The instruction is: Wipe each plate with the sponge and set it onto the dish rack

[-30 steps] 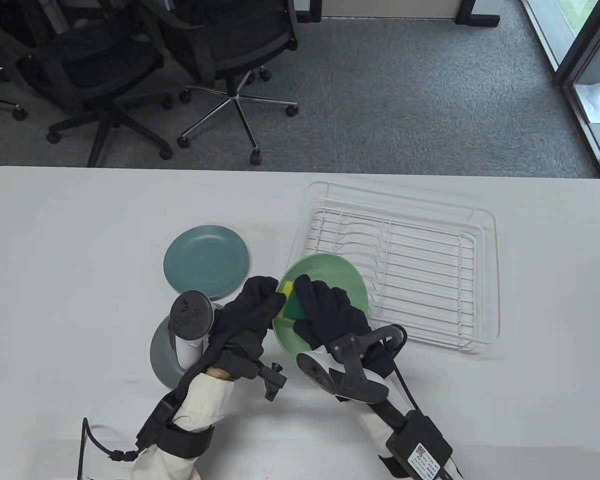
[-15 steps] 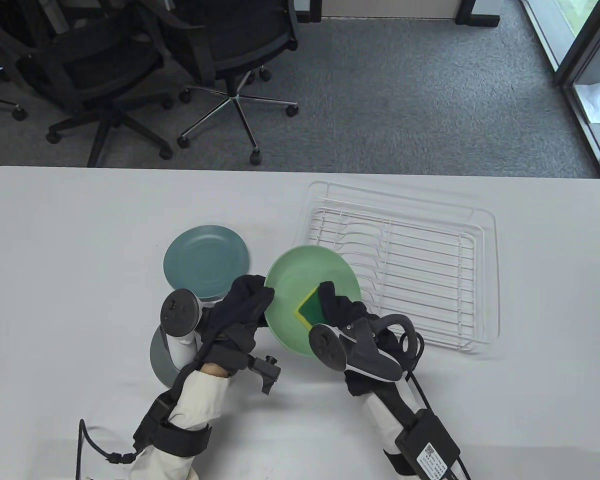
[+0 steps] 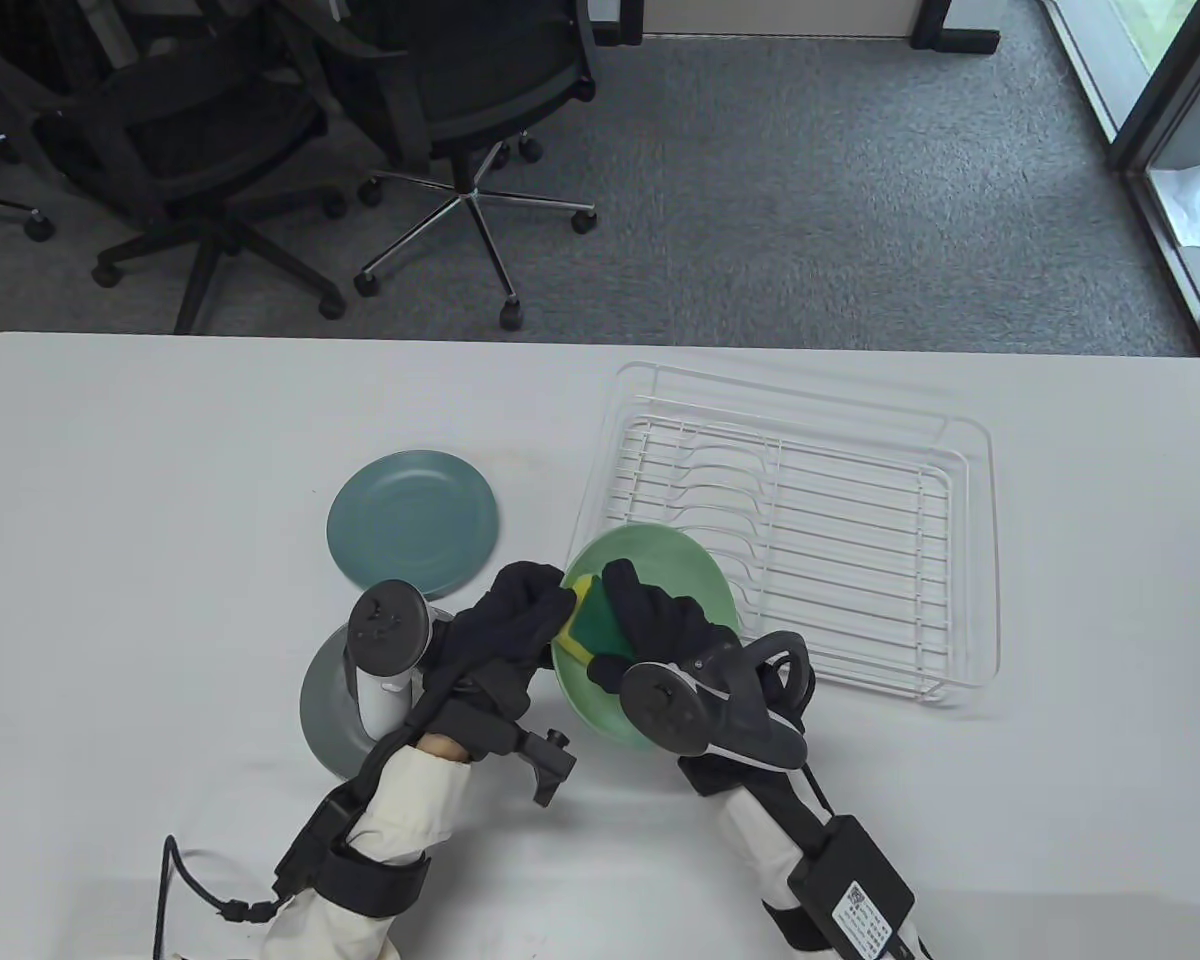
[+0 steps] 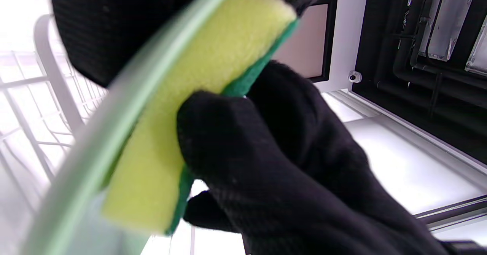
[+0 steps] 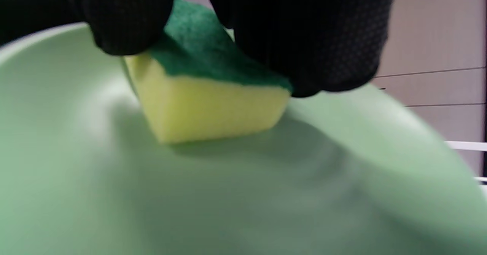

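Counter (image 3: 160, 450): white, rounded corners, carrying all items listed below.

Dish rack (image 3: 810, 520): white wire, on the right half of the counter; no plate stands in it.

Light green plate (image 3: 680, 565): held tilted above the counter at the rack's near-left corner, its far edge overlapping the rack's wires in the table view. Face turned toward the right hand.

Teal plate (image 3: 412, 518): flat on the counter, left of the rack, just beyond the left hand.

Grey plate (image 3: 325, 705): flat on the counter, nearer the person, partly hidden beneath the left hand's tracker.

Left hand (image 3: 505, 625): black glove; fingers curled round the left rim of the light green plate, gripping it.

Right hand (image 3: 660, 625): black glove; fingers (image 5: 315, 38) and thumb pinch the sponge and press it down onto the plate's face.

Sponge (image 3: 588, 612): yellow body with dark green scouring layer; green side under the fingers, yellow side against the plate, close to the rim the left hand grips.
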{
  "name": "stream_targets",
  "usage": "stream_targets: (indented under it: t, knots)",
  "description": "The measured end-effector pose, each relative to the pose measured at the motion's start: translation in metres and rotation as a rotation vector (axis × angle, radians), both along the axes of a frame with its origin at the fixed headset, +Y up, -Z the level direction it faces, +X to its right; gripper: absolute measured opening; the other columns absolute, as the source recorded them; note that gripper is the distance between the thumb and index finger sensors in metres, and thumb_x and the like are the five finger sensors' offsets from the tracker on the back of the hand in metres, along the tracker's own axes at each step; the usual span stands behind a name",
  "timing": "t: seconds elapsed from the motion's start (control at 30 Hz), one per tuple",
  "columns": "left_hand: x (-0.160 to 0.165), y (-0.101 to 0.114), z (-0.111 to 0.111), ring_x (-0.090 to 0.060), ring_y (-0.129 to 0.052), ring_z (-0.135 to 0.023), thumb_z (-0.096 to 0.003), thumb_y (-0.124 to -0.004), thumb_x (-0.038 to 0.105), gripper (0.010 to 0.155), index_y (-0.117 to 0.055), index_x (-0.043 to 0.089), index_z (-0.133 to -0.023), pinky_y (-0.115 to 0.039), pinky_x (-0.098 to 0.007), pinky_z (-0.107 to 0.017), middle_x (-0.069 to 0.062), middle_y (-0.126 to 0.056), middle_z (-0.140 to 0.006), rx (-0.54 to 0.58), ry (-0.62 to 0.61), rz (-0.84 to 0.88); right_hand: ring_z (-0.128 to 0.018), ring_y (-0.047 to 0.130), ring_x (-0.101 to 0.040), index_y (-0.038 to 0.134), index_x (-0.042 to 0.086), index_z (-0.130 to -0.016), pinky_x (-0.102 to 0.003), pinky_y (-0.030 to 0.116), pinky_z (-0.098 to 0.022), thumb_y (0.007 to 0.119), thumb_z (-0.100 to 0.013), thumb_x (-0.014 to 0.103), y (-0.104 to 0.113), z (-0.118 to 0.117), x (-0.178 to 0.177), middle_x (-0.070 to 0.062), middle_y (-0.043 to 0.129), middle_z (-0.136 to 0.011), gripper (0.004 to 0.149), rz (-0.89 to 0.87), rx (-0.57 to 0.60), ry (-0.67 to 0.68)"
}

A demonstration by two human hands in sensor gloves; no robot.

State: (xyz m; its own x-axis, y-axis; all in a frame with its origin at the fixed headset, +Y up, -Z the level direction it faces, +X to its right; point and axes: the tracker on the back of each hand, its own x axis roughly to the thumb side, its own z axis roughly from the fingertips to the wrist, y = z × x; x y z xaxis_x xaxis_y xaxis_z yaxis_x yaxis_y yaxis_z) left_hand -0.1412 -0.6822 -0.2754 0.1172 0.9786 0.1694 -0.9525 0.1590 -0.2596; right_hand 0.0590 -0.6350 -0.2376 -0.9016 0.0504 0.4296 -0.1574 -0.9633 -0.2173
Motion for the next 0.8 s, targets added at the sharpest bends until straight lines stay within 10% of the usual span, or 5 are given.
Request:
stream_targets:
  t: [0.43,0.8]
  knots:
    - [-0.005,0.001,0.0,-0.046,-0.101,-0.066,-0.0556,-0.076,0.029,0.05,-0.067,-0.005,-0.091,-0.096,-0.041,-0.041,-0.037,-0.083,-0.088,0.004,0.048,0.02,-0.063,0.096,-0.038,0.056,-0.004,-0.109,-0.042,0.087,-0.045,0.076,-0.05,0.046,-0.017,-0.024,0.038,-0.024,0.089,-0.086,0.08,0.071,-0.135,-0.169]
    - [-0.011,-0.006,-0.004,-0.046,-0.101,-0.065,-0.056,-0.076,0.029,0.05,-0.067,-0.005,-0.091,-0.096,-0.041,-0.041,-0.037,-0.083,-0.087,-0.017,0.09,0.004,-0.066,0.093,-0.042,0.055,-0.006,-0.109,-0.045,0.085,-0.048,0.079,-0.049,0.043,-0.01,-0.012,0.013,-0.027,0.085,-0.088,0.081,0.068,-0.437,0.161]
